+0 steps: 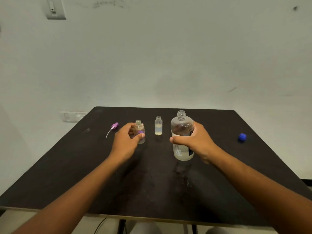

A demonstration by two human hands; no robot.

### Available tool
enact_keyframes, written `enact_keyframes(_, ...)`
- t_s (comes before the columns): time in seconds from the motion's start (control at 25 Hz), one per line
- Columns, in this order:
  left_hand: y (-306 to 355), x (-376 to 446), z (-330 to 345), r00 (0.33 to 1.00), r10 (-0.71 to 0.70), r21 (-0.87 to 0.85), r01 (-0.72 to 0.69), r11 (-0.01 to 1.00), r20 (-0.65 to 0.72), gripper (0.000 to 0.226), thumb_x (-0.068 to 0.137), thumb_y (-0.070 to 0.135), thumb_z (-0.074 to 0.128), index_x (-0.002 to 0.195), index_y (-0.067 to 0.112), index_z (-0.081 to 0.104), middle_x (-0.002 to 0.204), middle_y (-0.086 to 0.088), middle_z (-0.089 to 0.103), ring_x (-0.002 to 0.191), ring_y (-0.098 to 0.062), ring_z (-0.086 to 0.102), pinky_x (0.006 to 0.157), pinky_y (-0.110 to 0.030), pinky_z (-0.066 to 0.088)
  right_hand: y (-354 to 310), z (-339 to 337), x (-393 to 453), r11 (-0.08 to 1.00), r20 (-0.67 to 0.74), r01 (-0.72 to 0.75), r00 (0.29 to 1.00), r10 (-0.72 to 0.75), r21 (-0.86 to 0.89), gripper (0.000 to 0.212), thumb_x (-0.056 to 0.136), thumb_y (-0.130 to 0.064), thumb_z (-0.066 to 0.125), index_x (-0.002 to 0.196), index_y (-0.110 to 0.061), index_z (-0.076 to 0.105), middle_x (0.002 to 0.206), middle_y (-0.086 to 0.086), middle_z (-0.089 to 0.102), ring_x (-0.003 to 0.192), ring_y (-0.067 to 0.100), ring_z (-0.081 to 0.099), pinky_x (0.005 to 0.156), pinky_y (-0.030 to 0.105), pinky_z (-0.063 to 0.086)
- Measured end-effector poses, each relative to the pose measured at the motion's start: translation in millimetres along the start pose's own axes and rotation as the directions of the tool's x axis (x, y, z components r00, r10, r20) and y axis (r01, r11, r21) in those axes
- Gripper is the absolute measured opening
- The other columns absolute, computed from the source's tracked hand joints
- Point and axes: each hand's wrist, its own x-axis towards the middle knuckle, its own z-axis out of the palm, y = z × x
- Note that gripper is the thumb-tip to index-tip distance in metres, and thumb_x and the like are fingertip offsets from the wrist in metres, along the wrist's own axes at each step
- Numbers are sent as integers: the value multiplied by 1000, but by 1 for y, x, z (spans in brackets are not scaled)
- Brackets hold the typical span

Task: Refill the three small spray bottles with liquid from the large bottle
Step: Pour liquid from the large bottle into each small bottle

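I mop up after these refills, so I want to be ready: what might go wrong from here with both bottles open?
1. The large bottle, uncapped in the right hand, has a much wider mouth than the small bottle in the left hand, so liquid may spill onto the table.
2. The middle bottle stands open and unheld between the hands; a wrist could knock it over.
3. The blue cap lies near the table's right edge and could get knocked off.
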Motion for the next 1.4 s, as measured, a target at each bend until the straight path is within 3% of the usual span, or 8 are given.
enact_keyframes(0.28, 70, -49, 18, 985, 154, -76, -148, 986, 84, 37, 86, 25, 80, 121, 25, 66, 107, 12, 70, 99, -2, 66, 85, -13, 49, -25, -53, -35, 979, -88, -4, 996, -15, -206, 51, 70, -17, 87, 114, -32, 67, 102, -7, 75, 95, 14, 71, 82, 36, 60)
enact_keyframes(0.4, 89, -59, 25, 977, 191, -100, -182, 978, 92, 40, 85, 26, 81, 122, 25, 66, 102, 18, 70, 96, 2, 67, 92, -11, 47, -35, -68, -40, 941, -80, 12, 996, -42, -337, 49, 68, -20, 86, 112, -30, 68, 98, -10, 74, 90, 11, 70, 75, 26, 54)
enact_keyframes(0.48, 99, -65, 27, 975, 203, -106, -194, 975, 90, 42, 84, 24, 82, 123, 23, 66, 103, 17, 70, 97, 4, 65, 84, -5, 48, -42, -73, -43, 899, -59, 26, 997, -57, -436, 45, 67, -22, 86, 108, -29, 68, 94, -12, 72, 84, 9, 67, 69, 21, 48)
enact_keyframes(0.64, 110, -71, 29, 966, 241, -91, -232, 968, 95, 43, 83, 28, 82, 123, 23, 68, 108, 11, 72, 101, -1, 66, 90, -18, 52, -54, -76, -48, 816, -33, 39, 997, -71, -577, 47, 65, -23, 85, 107, -27, 65, 94, -14, 69, 81, 7, 65, 65, 19, 48)
enact_keyframes(0.84, 118, -74, 26, 960, 262, -66, -256, 964, 101, 44, 83, 30, 82, 124, 22, 67, 107, 9, 72, 101, -6, 66, 91, -24, 52, -65, -74, -48, 740, 18, 93, 994, -109, -666, 51, 63, -28, 86, 109, -20, 67, 97, -6, 70, 82, 10, 65, 71, 29, 54)
enact_keyframes(1.12, 119, -75, 24, 954, 280, -36, -278, 960, 110, 43, 85, 31, 81, 124, 21, 67, 107, 11, 71, 100, -5, 65, 84, -15, 46, -73, -69, -44, 677, 37, 109, 992, -120, -728, 57, 61, -31, 86, 113, -18, 66, 101, -2, 70, 87, 17, 64, 75, 37, 57)
enact_keyframes(1.32, 115, -76, 25, 957, 267, -18, -267, 964, 110, 41, 84, 29, 82, 122, 23, 68, 105, 10, 71, 99, -6, 65, 78, -9, 44, -80, -71, -44, 601, 72, 111, 993, -89, -791, 51, 65, -30, 86, 109, -22, 62, 98, -7, 66, 82, 13, 60, 59, 21, 42)
enact_keyframes(1.4, 113, -75, 26, 958, 265, -10, -266, 964, 109, 40, 83, 30, 83, 120, 23, 68, 105, 10, 71, 98, -5, 65, 78, -10, 45, -83, -73, -41, 560, 91, 120, 993, -81, -820, 53, 64, -30, 87, 109, -21, 62, 100, -4, 66, 85, 16, 61, 63, 25, 46)
